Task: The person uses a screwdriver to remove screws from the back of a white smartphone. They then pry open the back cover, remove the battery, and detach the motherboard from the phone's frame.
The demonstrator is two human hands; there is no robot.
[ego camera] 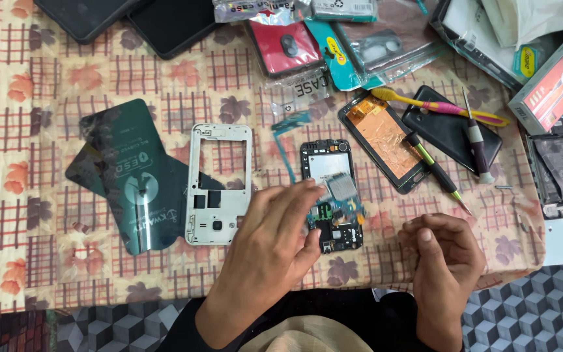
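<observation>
The head camera looks down at a table (47,274) with a checked cloth that has leaves on it. The left hand (275,234) is spread partly open, and its fingertips rest on a small circuit board (337,195). The board sits tilted on top of an opened phone (331,195) in the middle of the table. I cannot tell if the fingers pinch the board or only touch it.

The right hand (441,251) is near the table's front edge, to the right of the phone. Its fingers curl in close together. I cannot tell if they hold something tiny.

Just left of the phone lies a white phone frame (218,186), and beside that a dark green bag (131,179). To the right lie a phone screen (380,140), a screwdriver (434,171) and a yellow and pink toothbrush (438,105).
</observation>
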